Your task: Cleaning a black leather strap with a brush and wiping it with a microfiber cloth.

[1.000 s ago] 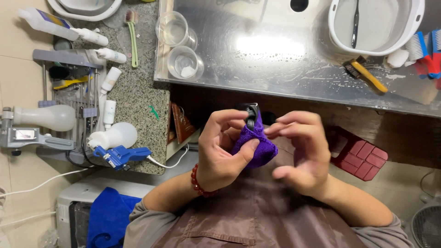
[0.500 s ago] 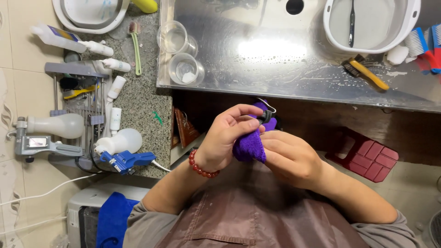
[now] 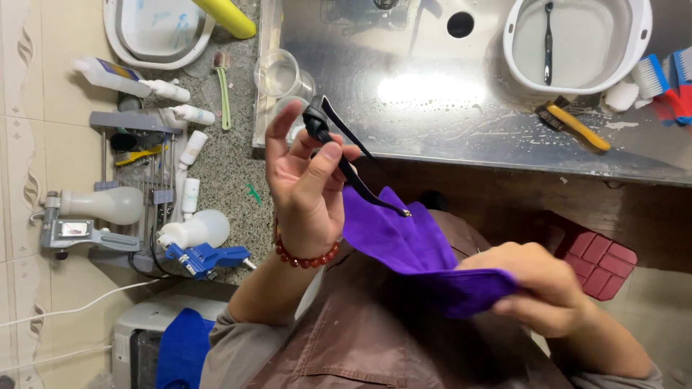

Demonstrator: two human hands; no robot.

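Observation:
My left hand (image 3: 306,187), with a red bead bracelet on the wrist, is raised in front of the counter edge. It pinches a black pair of glasses (image 3: 321,126) between thumb and fingers, and one thin arm of the glasses slants down to the right. My right hand (image 3: 548,288) is lower and to the right, gripping one end of a purple cloth (image 3: 400,238). The cloth stretches from that hand up toward the glasses. It hangs over my brown apron.
A wet steel sink top (image 3: 432,94) lies ahead, with a white basin (image 3: 638,43), a yellow-handled brush (image 3: 580,124) and glass cups (image 3: 277,72). On the left stand spray bottles, a wire rack (image 3: 155,180) and a blue trigger nozzle (image 3: 205,256). A red crate (image 3: 598,256) sits at lower right.
Both hands were close together, rubbing the glasses inside the purple cloth. Now my left hand has lifted the glasses up and left, and my right hand has drawn the cloth down and right.

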